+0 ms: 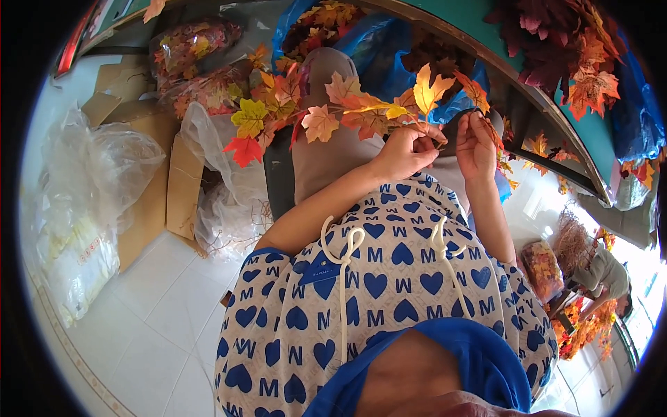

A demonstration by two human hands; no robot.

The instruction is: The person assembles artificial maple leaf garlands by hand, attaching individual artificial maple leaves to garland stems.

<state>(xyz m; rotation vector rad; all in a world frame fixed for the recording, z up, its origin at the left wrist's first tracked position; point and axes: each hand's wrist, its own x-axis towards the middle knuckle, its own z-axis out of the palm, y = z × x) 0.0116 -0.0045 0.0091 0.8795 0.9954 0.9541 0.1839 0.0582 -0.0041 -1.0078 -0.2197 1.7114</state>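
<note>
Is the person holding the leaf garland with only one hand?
No, both the left hand and the right hand pinch the garland of artificial maple leaves at its near end.

Our left hand (410, 149) and right hand (475, 144) sit close together at upper centre, pinched on a garland of autumn leaves (326, 111) that stretches away to the upper left and blocks that side at hand height. Just above us, blue plastic bags (379, 35) of leaves crowd the edge of the green table (556, 111), whose rim bars the upper right. Beneath the hands our lap (326, 153) leaves only a narrow gap. At left, clear plastic bags (104, 160) and cardboard pieces (149, 201) fill the floor; open white tile (160, 326) lies at lower left. Another person (604, 274) works among leaves at far right.
</note>
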